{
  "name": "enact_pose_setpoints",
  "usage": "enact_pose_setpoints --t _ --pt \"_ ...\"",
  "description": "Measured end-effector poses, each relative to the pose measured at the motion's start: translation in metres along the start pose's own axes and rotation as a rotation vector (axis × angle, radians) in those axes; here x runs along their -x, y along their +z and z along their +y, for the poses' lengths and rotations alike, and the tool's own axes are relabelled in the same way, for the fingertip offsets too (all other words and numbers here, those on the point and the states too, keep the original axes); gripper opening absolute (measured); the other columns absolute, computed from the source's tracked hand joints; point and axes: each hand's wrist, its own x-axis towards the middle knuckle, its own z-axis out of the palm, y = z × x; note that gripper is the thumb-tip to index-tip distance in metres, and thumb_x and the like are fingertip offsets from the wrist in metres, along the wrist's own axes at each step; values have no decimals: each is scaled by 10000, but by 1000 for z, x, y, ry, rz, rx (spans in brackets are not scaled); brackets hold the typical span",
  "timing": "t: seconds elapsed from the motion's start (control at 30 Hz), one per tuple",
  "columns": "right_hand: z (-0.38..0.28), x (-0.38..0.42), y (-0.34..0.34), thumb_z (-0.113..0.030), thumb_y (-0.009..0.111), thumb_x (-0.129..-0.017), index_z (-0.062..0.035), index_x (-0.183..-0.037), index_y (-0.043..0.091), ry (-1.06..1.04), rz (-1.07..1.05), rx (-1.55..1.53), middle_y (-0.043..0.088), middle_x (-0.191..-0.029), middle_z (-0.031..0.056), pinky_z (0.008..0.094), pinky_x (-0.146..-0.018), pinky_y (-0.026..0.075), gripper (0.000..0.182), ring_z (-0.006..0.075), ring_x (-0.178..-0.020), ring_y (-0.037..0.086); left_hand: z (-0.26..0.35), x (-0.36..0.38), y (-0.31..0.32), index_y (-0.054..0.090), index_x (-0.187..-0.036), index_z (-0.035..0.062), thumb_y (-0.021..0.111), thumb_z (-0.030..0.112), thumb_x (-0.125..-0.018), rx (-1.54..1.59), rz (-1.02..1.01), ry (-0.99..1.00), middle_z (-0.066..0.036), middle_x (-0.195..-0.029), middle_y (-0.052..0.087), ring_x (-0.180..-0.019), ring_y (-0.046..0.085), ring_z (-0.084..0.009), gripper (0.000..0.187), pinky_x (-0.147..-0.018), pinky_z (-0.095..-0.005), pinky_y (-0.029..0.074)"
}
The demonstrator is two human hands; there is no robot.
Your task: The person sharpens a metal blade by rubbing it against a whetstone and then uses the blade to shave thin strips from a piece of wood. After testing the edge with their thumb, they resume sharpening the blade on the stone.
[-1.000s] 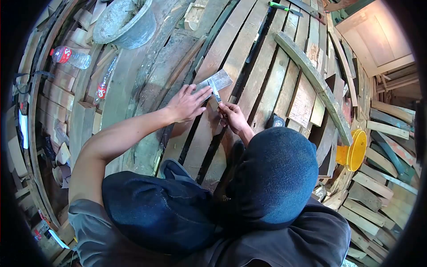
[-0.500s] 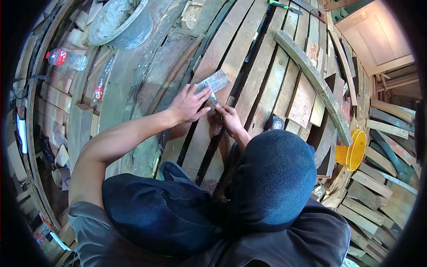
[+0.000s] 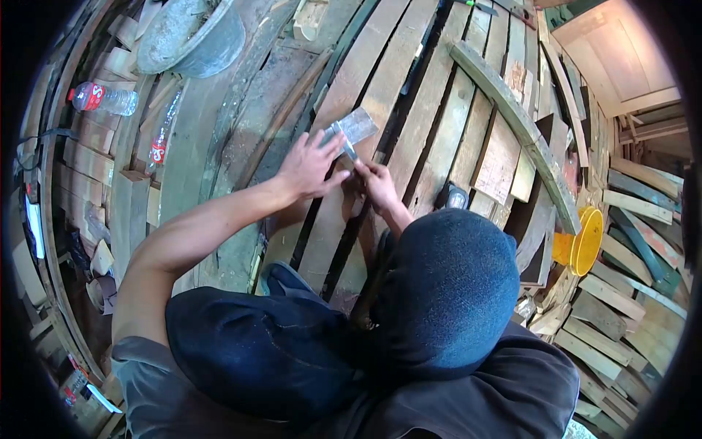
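My right hand (image 3: 379, 188) is closed around the narrow handle end of a flat metal scraper (image 3: 357, 126). Its wide, greyish blade points away from me, over the wooden planks (image 3: 325, 212). Just left of the scraper is my left hand (image 3: 311, 164), fingers spread apart, with the fingertips right at the blade's near edge. Part of the handle is hidden inside my right hand. Both of my knees, in dark blue cloth (image 3: 453, 293), fill the lower middle of the view.
A curved wooden beam (image 3: 515, 121) lies across the planks to the right, near a yellow bucket (image 3: 587, 241). A grey basin (image 3: 212, 47) and plastic bottles (image 3: 110, 99) stand or lie at the left. Stacked boards (image 3: 614, 325) fill the right side.
My left hand has lifted its fingers off the blade and spread them. The scraper has turned slightly, still in my right hand. The view has shifted a little.
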Motion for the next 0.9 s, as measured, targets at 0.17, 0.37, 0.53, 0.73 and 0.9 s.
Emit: enact_pose_setpoints --t 0.17,0.37,0.53,0.73,0.9 --pt "26 13 -1 -294 566 -988 -41 -963 640 -13 9 -61 525 -643 -20 266 -426 391 265 86 -498 480 17 6 -2 431 -1400 -30 446 573 -924 20 -42 -12 -143 -1452 445 -1200 436 -378 768 -978 -456 364" --pt "10 4 -6 -318 577 -980 -18 -945 678 30 -47 -131 560 -651 -22 245 -442 349 319 67 -518 472 13 2 -4 438 -1396 -31 457 587 -915 50 -39 -37 -143 -1457 434 -1203 418 -380 783 -972 -444 368" --pt "5 26 6 -280 583 -980 -18 -975 667 53 54 -60 533 -667 -39 232 -483 364 274 62 -537 456 20 8 -3 441 -1400 -19 430 624 -906 -43 -71 -21 -121 -1467 427 -1211 409 -379 811 -972 -458 366" --pt "3 2 2 -289 549 -997 -18 -882 623 34 -39 -61 540 -641 -3 263 -427 392 303 89 -502 473 13 -4 -12 454 -1386 -37 407 638 -911 5 -105 -96 -93 -1464 441 -1214 423 -368 826 -994 -428 360" --pt "30 8 0 -297 575 -983 -13 -896 667 -33 53 17 595 -677 8 255 -481 393 311 81 -552 505 11 6 -6 445 -1390 -40 367 659 -913 33 -100 -48 -112 -1475 421 -1289 372 -398 850 -1060 -477 317"
